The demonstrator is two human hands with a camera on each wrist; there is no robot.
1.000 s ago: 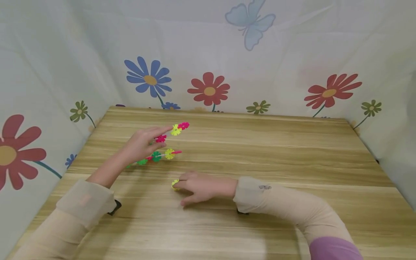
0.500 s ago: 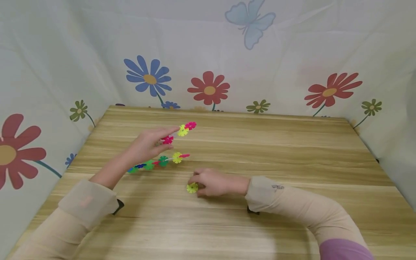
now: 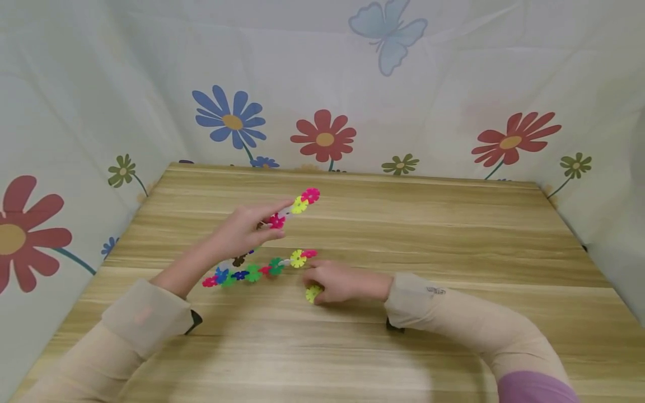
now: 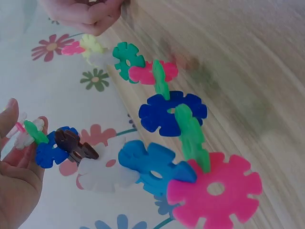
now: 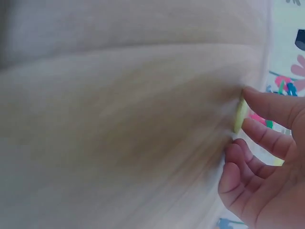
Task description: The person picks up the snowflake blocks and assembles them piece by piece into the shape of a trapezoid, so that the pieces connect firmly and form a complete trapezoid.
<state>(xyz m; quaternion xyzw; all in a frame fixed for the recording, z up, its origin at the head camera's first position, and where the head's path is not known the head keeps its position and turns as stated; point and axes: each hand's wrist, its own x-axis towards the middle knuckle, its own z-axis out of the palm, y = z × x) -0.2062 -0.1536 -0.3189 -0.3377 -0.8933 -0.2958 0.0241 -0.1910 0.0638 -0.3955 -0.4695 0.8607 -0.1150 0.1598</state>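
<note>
My left hand [image 3: 247,229] holds a chain of interlocking snowflake discs [image 3: 253,273] in several colours over the table. One end, with a yellow disc [image 3: 300,205] and a pink disc [image 3: 311,195], sticks out past the fingertips. The rest bends below the hand, and a large pink disc [image 4: 238,174] sits at the bend in the left wrist view. Between thumb and fingers my right hand [image 3: 347,281] pinches a single yellow snowflake disc [image 3: 313,294], seen edge-on as a yellow sliver [image 5: 239,115] in the right wrist view. The chain's other end is close to this hand.
A wood-grain table [image 3: 433,235] lies beneath both hands. Behind it and along its sides hangs a white curtain [image 3: 282,61] printed with flowers and a butterfly.
My left hand and the chain have shifted right and slightly toward me, and more of the chain shows. The right hand has taken hold of the yellow disc and moved right with it.
</note>
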